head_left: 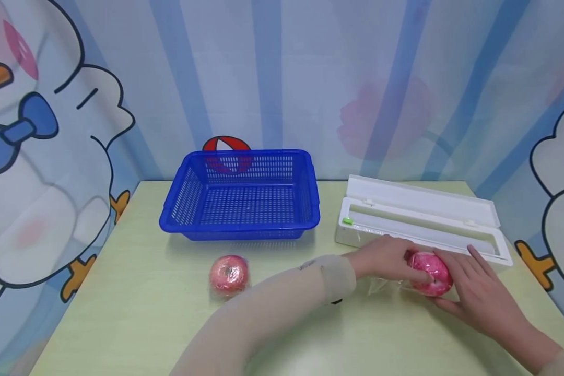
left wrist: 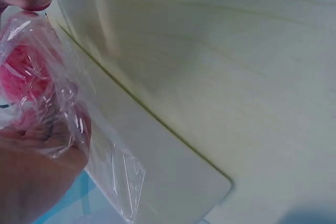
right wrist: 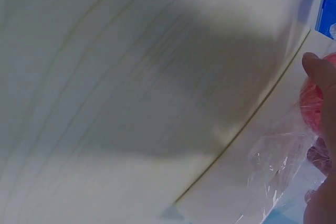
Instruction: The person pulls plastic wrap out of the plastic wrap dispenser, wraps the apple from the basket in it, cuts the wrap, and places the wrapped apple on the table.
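Observation:
A red apple [head_left: 436, 275] is held between both hands over the table's right side, in front of a white cling film dispenser [head_left: 423, 230]. Clear cling film [left wrist: 126, 177] covers the apple, and a loose end of it trails off in both wrist views. My left hand [head_left: 387, 258] grips the apple from the left, its thumb across the front. On the other side my right hand [head_left: 481, 292] holds it with the thumb below and the fingers along the far side. The fingers behind the apple are partly hidden in the head view.
A blue plastic basket [head_left: 239, 228] stands at the back, left of the dispenser. In front of it sits another apple [head_left: 228, 275], shiny with film. The dispenser's lid [head_left: 423, 201] is raised, and a green slider [head_left: 348, 221] sits at its left end. A printed curtain [head_left: 310, 78] hangs behind the table.

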### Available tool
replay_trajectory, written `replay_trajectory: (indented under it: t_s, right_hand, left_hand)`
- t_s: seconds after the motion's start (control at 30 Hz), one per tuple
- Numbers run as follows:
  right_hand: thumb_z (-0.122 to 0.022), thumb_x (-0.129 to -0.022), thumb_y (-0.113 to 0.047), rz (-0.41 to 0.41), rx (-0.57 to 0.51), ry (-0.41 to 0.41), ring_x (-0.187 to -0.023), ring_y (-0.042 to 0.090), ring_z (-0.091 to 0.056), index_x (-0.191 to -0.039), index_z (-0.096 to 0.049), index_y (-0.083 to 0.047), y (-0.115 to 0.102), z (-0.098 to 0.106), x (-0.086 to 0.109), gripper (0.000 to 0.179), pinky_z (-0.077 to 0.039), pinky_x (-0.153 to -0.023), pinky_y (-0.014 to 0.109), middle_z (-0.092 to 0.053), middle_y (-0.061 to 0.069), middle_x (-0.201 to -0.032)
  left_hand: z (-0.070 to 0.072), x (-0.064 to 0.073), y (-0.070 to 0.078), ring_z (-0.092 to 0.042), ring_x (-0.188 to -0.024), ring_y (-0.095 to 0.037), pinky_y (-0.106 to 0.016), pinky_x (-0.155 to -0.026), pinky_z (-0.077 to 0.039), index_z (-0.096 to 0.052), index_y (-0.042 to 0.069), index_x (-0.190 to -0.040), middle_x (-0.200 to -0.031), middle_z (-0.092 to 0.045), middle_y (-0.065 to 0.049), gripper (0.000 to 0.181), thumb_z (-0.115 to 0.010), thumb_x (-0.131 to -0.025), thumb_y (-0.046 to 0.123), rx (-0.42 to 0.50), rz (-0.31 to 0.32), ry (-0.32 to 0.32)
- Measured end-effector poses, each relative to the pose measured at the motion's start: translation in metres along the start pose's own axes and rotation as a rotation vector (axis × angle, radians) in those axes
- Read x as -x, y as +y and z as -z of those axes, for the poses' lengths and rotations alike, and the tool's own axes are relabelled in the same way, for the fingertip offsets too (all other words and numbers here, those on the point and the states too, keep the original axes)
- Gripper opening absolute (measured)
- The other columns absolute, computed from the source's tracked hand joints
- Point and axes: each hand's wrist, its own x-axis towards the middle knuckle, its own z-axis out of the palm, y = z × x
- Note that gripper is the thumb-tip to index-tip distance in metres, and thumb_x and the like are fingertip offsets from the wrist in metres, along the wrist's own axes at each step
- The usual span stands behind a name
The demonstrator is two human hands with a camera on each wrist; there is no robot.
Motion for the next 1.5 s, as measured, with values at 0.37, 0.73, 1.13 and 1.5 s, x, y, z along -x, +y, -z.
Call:
replay_trajectory:
  t_s: [0.37,0.73,1.13,1.5]
  right_hand:
    - [-0.075,-0.084,-0.077,-0.052,-0.098,-0.044,-0.115,0.041,-0.061,-0.138,-0.057,-0.001,0.009,-0.001,-0.007,0.095,-0.008,-0.133,0.041,-0.068,0.02,-0.122]
    - [-0.106,-0.062,-0.028,-0.179,-0.208,-0.177,-0.114,0.039,-0.066,-0.137,-0.062,-0.002,0.014,0.022,-0.023,0.09,-0.043,-0.118,0.055,-0.071,0.017,-0.126]
    - [-0.1,-0.076,-0.03,-0.213,-0.401,-0.267,-0.101,-0.002,-0.065,-0.141,-0.063,-0.011,0.03,0.049,-0.044,0.077,-0.061,-0.073,0.025,-0.071,0.005,-0.128]
    - [-0.098,-0.078,-0.027,-0.351,-0.381,-0.325,-0.099,0.035,-0.07,-0.144,-0.052,0.004,0.043,0.077,-0.071,0.086,-0.057,-0.064,0.021,-0.066,0.025,-0.127]
  left_hand:
    - [0.011,-0.003,0.006,-0.058,-0.082,0.003,-0.015,-0.071,-0.048,-0.069,0.032,-0.104,-0.087,-0.063,0.021,0.037,-0.07,-0.093,0.067,-0.281,0.007,-0.024]
    - [0.002,0.026,0.016,-0.045,-0.149,-0.015,-0.036,-0.121,-0.04,-0.037,0.022,-0.165,-0.162,-0.047,0.005,0.071,-0.044,-0.107,0.063,-1.119,-0.392,0.258]
    - [-0.002,0.029,0.008,-0.057,-0.141,-0.021,-0.045,-0.119,-0.045,-0.053,0.015,-0.155,-0.156,-0.056,-0.005,0.052,-0.024,-0.112,0.009,-1.395,-0.622,0.637]
    - [0.027,0.021,0.028,-0.053,-0.146,-0.025,-0.05,-0.121,-0.041,-0.042,0.008,-0.162,-0.162,-0.05,-0.011,0.053,-0.025,-0.112,0.008,-1.467,-0.537,0.636]
